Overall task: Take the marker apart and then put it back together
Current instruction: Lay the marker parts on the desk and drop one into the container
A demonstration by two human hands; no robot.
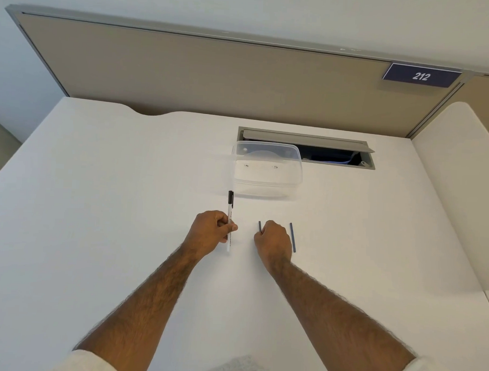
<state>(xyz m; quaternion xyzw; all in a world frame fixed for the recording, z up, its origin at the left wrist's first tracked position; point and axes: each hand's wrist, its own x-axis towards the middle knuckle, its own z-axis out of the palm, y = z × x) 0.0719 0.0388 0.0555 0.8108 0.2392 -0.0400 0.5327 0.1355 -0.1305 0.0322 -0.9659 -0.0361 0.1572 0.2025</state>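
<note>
A white marker barrel with a black cap [230, 210] points away from me on the white table [110, 207]. My left hand [212, 231] is closed around its lower half. My right hand [273, 240] is closed on a thin dark grey rod [259, 226], whose top end sticks out above my fingers. A second dark grey rod [292, 237] lies loose on the table just right of my right hand, apart from it. The two hands are a short gap apart, near the table's middle.
A clear plastic container [266, 169] sits upside down just beyond the marker's cap. Behind it is an open cable hatch [306, 147] in the table. A beige partition [214, 77] with a "212" sign [421, 76] closes the far edge.
</note>
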